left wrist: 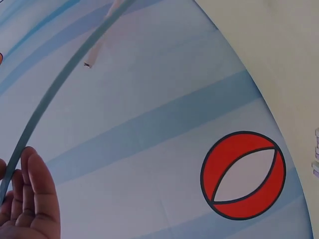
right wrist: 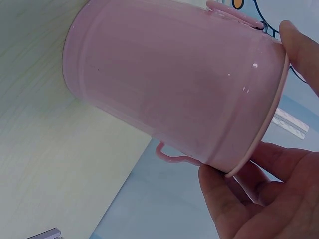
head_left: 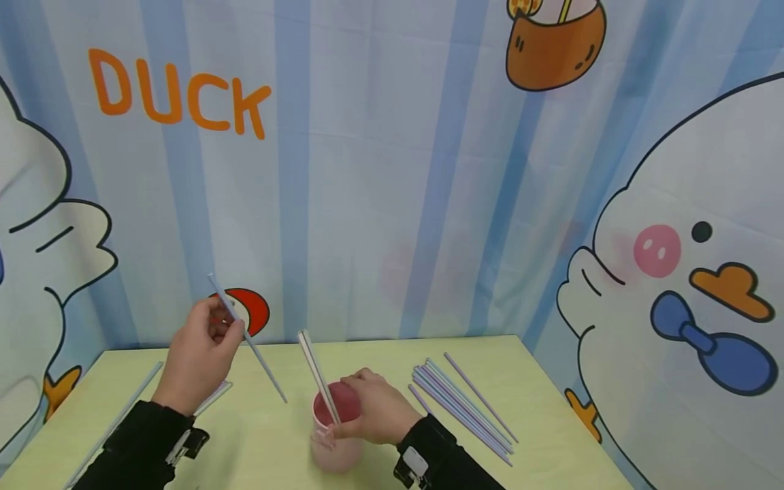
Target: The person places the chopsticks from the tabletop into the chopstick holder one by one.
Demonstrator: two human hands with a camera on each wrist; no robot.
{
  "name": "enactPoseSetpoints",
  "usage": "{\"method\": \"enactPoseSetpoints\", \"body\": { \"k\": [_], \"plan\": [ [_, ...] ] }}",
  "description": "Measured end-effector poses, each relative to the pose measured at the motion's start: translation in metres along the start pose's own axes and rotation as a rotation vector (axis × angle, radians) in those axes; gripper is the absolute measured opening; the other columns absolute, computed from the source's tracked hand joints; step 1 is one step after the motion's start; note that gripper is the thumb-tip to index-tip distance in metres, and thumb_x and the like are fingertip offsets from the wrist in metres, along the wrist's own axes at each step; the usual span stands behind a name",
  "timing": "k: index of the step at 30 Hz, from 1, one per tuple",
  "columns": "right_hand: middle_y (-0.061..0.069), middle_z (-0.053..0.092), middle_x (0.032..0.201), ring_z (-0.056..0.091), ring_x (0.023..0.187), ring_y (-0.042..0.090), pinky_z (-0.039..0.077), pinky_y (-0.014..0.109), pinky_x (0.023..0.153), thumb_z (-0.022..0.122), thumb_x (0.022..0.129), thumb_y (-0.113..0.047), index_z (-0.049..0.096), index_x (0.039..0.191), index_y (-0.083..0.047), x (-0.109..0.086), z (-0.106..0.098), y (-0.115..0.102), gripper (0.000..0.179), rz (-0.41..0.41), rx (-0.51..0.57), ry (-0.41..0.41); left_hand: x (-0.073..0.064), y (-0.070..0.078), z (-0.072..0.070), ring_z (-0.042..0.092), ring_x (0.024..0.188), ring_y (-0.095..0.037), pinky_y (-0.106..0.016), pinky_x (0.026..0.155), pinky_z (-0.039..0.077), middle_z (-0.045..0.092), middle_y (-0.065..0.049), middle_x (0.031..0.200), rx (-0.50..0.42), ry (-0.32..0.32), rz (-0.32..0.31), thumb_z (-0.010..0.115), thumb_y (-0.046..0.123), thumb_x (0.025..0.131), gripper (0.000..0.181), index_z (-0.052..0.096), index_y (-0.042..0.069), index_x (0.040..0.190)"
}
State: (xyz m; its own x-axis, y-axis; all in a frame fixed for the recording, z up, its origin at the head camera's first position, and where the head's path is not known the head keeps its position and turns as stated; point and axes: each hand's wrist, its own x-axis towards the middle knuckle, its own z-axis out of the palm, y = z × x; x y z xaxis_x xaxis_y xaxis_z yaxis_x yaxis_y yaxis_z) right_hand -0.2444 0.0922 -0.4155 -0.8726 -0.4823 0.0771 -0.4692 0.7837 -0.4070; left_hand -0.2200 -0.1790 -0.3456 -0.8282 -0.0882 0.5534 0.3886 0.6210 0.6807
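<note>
My left hand [head_left: 205, 347] is raised above the table's back left and pinches a thin pale-blue chopstick [head_left: 263, 364], which slants down to the right. In the left wrist view the same chopstick [left wrist: 55, 89] runs up from the fingers. A pink cup [head_left: 337, 452] with small side loops stands on the table, its opening facing up. My right hand [head_left: 376, 408] grips its rim, thumb on the near side and fingers on the far side. Whitish chopsticks [head_left: 315, 367] lean out of the cup to the left. The right wrist view shows the cup's wall [right wrist: 164, 74] close up.
A bundle of pastel chopsticks [head_left: 462, 408] lies on the pale yellow table [head_left: 551, 435], right of the cup. One long pale stick [head_left: 122, 412] lies at the left, with more sticks [head_left: 216, 395] partly behind the left forearm. A duck-print curtain [head_left: 367, 170] hangs behind.
</note>
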Motion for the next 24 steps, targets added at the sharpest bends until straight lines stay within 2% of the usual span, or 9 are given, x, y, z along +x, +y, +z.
{"method": "enactPoseSetpoints", "body": {
  "k": [2, 4, 12, 18, 24],
  "plan": [
    [-0.001, 0.06, 0.113, 0.057, 0.096, 0.013, 0.058, 0.029, 0.077, 0.081, 0.068, -0.055, 0.063, 0.128, -0.012, 0.0, 0.0, 0.0, 0.076, -0.002, 0.001, 0.001, 0.002, 0.005, 0.003, 0.062, 0.088, -0.026, -0.02, 0.07, 0.052, 0.059, -0.015, 0.107, -0.033, 0.015, 0.012, 0.049, 0.02, 0.102, 0.037, 0.042, -0.006, 0.128],
    [-0.001, 0.06, 0.114, 0.057, 0.097, 0.013, 0.058, 0.029, 0.077, 0.081, 0.068, -0.055, 0.063, 0.128, -0.012, 0.0, -0.001, 0.0, 0.076, -0.005, 0.001, 0.002, 0.004, 0.008, 0.008, 0.065, 0.088, -0.026, -0.018, 0.068, 0.051, 0.058, -0.014, 0.107, -0.058, 0.021, 0.02, 0.049, 0.02, 0.102, 0.037, 0.042, -0.005, 0.128],
    [-0.002, 0.059, 0.113, 0.057, 0.096, 0.012, 0.058, 0.028, 0.077, 0.082, 0.069, -0.053, 0.063, 0.129, -0.011, -0.001, -0.001, 0.0, 0.076, -0.005, 0.015, 0.004, 0.007, 0.01, 0.032, 0.067, 0.088, -0.025, -0.026, 0.074, 0.056, 0.059, -0.015, 0.106, -0.105, -0.027, 0.001, 0.048, 0.021, 0.103, 0.035, 0.043, -0.005, 0.126],
    [-0.003, 0.058, 0.111, 0.056, 0.095, 0.011, 0.057, 0.027, 0.078, 0.081, 0.069, -0.054, 0.063, 0.129, -0.012, 0.0, -0.001, 0.001, 0.075, -0.032, 0.015, 0.012, 0.004, 0.006, 0.049, 0.066, 0.089, -0.029, -0.048, 0.081, 0.058, 0.061, -0.02, 0.108, -0.097, -0.074, -0.053, 0.049, 0.02, 0.103, 0.036, 0.043, -0.005, 0.128],
    [-0.003, 0.059, 0.111, 0.057, 0.094, 0.011, 0.057, 0.027, 0.078, 0.081, 0.069, -0.054, 0.064, 0.128, -0.012, 0.0, -0.001, 0.001, 0.075, -0.035, 0.01, 0.014, -0.001, -0.002, 0.065, 0.063, 0.092, -0.029, -0.047, 0.079, 0.059, 0.063, -0.019, 0.108, -0.038, -0.139, -0.11, 0.051, 0.019, 0.102, 0.033, 0.046, -0.004, 0.125]
  ]
}}
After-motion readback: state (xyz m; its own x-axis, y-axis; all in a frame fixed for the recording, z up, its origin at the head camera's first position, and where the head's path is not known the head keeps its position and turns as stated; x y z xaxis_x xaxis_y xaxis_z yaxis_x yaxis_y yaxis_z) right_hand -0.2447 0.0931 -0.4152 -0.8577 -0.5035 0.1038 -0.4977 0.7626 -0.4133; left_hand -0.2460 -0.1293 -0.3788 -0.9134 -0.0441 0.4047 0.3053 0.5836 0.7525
